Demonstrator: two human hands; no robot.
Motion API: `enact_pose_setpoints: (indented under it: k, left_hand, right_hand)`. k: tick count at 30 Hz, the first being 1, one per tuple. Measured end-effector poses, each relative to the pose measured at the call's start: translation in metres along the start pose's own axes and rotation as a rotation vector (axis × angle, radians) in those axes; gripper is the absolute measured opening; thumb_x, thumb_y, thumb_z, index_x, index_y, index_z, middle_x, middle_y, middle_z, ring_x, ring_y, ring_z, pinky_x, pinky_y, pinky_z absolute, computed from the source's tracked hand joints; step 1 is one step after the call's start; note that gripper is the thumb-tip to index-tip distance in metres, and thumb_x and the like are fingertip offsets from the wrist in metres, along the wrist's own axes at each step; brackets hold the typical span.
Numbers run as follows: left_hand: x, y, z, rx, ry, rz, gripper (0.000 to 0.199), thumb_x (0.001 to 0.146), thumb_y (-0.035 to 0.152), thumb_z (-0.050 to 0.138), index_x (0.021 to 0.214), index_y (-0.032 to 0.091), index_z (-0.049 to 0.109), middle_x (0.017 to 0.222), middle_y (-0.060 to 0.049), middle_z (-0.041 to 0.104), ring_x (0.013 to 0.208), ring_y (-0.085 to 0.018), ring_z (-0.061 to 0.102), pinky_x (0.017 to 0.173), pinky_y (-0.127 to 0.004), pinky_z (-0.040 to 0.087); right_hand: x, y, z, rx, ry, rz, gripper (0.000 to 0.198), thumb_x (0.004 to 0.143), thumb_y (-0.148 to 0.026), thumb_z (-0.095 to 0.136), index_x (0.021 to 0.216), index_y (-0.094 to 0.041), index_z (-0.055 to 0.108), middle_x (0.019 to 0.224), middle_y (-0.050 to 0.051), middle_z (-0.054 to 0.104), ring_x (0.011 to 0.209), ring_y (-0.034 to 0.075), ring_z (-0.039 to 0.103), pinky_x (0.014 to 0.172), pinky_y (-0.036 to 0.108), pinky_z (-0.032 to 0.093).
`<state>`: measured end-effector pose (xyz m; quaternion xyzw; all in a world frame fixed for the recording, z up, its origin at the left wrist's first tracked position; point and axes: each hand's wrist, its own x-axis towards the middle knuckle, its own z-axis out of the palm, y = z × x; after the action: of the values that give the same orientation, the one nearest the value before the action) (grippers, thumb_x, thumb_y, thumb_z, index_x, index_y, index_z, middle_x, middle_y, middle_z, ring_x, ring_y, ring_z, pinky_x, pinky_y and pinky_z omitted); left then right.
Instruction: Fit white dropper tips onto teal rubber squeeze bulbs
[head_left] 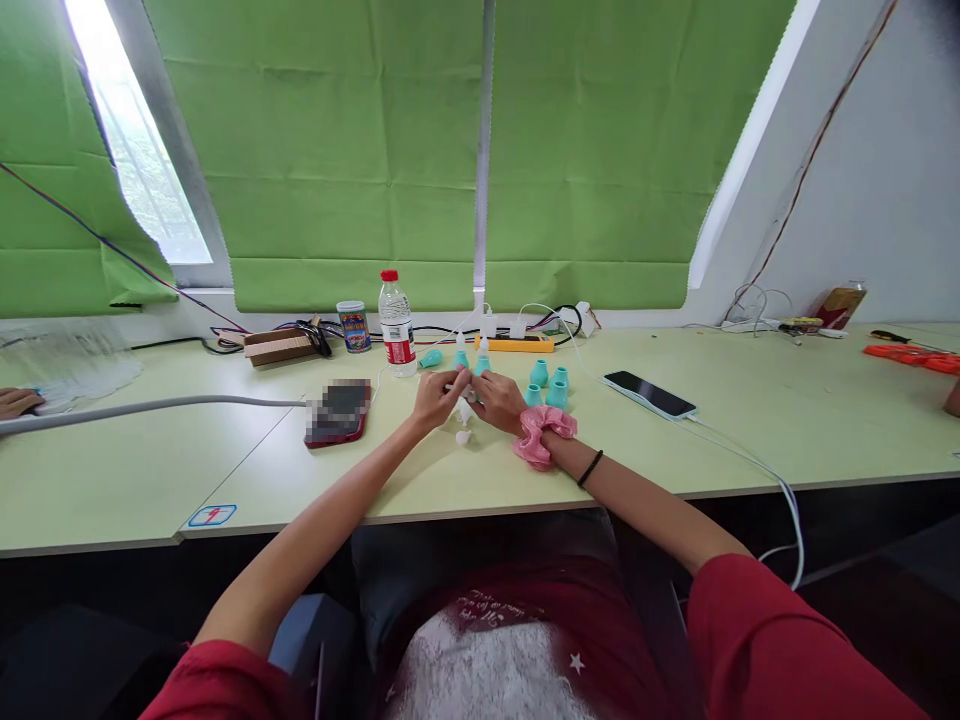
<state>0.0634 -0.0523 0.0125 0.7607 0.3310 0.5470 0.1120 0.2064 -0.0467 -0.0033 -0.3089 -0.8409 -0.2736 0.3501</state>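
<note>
My left hand point(436, 399) and my right hand point(498, 400) meet over the table with fingertips pinched together. A small whitish plastic piece point(469, 392) shows between them, partly hidden by the fingers. Just below, a white nozzle-like piece point(464, 412) and another white piece point(463, 437) lie on the table. Behind my fingers stand two teal rubber bulbs with white tips, one on the left point(460, 357) and one on the right point(483, 362). A teal bulb point(430, 358) lies on its side nearby. Several open-necked teal bulbs point(556, 394) stand right of my right hand.
A water bottle point(397, 330), a can point(353, 327) and an open cardboard box point(281, 346) stand toward the back. A phone point(337, 415) lies left, a charging phone point(649, 393) right. Behind is an orange power strip point(517, 344). Another person's hand point(19, 402) is far left.
</note>
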Motion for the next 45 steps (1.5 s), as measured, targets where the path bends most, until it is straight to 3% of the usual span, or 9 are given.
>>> enact_pose_setpoints:
  k: [9, 13, 17, 21, 25, 29, 32, 37, 45]
  left_hand:
    - [0.016, -0.008, 0.001, -0.422, -0.163, -0.487, 0.053, 0.075, 0.061, 0.025, 0.044, 0.019, 0.027, 0.038, 0.004, 0.027, 0.034, -0.006, 0.025, 0.038, -0.022, 0.023]
    - [0.018, -0.018, -0.009, 0.128, -0.075, -0.299, 0.046, 0.077, 0.055, 0.032, 0.053, 0.017, 0.039, 0.051, -0.002, 0.044, 0.052, -0.013, 0.044, 0.052, -0.025, 0.034]
    - [0.008, -0.030, -0.005, 0.688, -0.253, -0.168, 0.032, 0.077, 0.046, 0.043, 0.079, 0.015, 0.050, 0.083, -0.011, 0.052, 0.086, -0.024, 0.046, 0.074, -0.034, 0.034]
    - [-0.001, -0.035, 0.000, 0.800, -0.406, -0.254, 0.035, 0.082, 0.044, 0.032, 0.098, 0.016, 0.046, 0.097, -0.014, 0.046, 0.095, -0.028, 0.040, 0.071, -0.038, 0.035]
    - [-0.003, -0.033, 0.000, 0.778, -0.442, -0.262, 0.031, 0.086, 0.035, 0.024, 0.101, 0.018, 0.045, 0.097, -0.013, 0.046, 0.093, -0.026, 0.040, 0.069, -0.038, 0.036]
    - [0.004, -0.027, -0.003, 0.575, -0.244, -0.189, 0.022, 0.081, 0.028, 0.035, 0.091, 0.017, 0.052, 0.088, -0.009, 0.051, 0.086, -0.022, 0.045, 0.067, -0.033, 0.036]
    - [0.012, -0.017, -0.008, 0.148, -0.152, -0.182, 0.017, 0.075, 0.026, 0.043, 0.069, 0.014, 0.053, 0.058, -0.002, 0.048, 0.058, -0.012, 0.045, 0.055, -0.024, 0.034]
    - [0.014, 0.005, -0.016, -0.510, -0.311, -0.293, 0.022, 0.067, 0.035, 0.057, 0.067, 0.013, 0.053, 0.044, 0.004, 0.044, 0.038, -0.005, 0.035, 0.041, -0.019, 0.027]
    - [0.015, -0.003, -0.017, -0.625, -0.244, -0.405, 0.029, 0.052, 0.031, 0.071, 0.073, 0.010, 0.066, 0.065, -0.005, 0.062, 0.055, -0.010, 0.054, 0.054, -0.023, 0.044]
  right_hand:
    - [0.001, 0.000, -0.003, 0.083, 0.103, 0.057, 0.016, 0.077, -0.019, 0.040, 0.080, -0.014, 0.055, 0.068, 0.006, 0.057, 0.068, 0.015, 0.050, 0.061, 0.026, 0.036]
    - [0.007, -0.014, -0.032, 0.239, 0.006, 0.038, 0.022, 0.075, -0.035, 0.048, 0.072, -0.014, 0.053, 0.066, 0.005, 0.055, 0.063, 0.013, 0.048, 0.059, 0.024, 0.034]
    - [0.009, -0.028, -0.049, 0.308, -0.377, -0.160, 0.034, 0.061, -0.048, 0.060, 0.064, -0.015, 0.052, 0.056, 0.000, 0.052, 0.054, 0.011, 0.044, 0.052, 0.023, 0.030]
    - [0.005, -0.031, -0.040, 0.154, -0.612, -0.112, 0.013, 0.067, -0.027, 0.054, 0.070, -0.015, 0.056, 0.063, 0.003, 0.056, 0.059, 0.014, 0.050, 0.054, 0.023, 0.030]
    - [0.001, -0.030, -0.024, 0.004, -0.626, 0.002, 0.018, 0.070, -0.016, 0.047, 0.084, -0.014, 0.057, 0.074, 0.009, 0.060, 0.070, 0.019, 0.054, 0.059, 0.026, 0.034]
    - [-0.001, -0.033, -0.017, -0.015, -0.463, 0.160, 0.011, 0.070, -0.019, 0.048, 0.075, -0.015, 0.057, 0.072, 0.010, 0.060, 0.066, 0.019, 0.054, 0.055, 0.027, 0.035]
    - [0.001, -0.036, -0.021, 0.072, -0.308, 0.334, 0.011, 0.068, -0.026, 0.050, 0.070, -0.016, 0.053, 0.064, 0.006, 0.058, 0.057, 0.017, 0.051, 0.051, 0.026, 0.034]
    - [0.004, -0.034, -0.026, 0.269, -0.130, 0.439, 0.011, 0.071, -0.018, 0.038, 0.079, -0.015, 0.046, 0.071, 0.005, 0.053, 0.067, 0.017, 0.049, 0.060, 0.028, 0.039]
    - [0.003, -0.021, -0.017, 0.525, 0.027, 0.505, 0.023, 0.079, -0.028, 0.039, 0.097, -0.013, 0.043, 0.088, 0.008, 0.052, 0.079, 0.017, 0.049, 0.070, 0.029, 0.040]
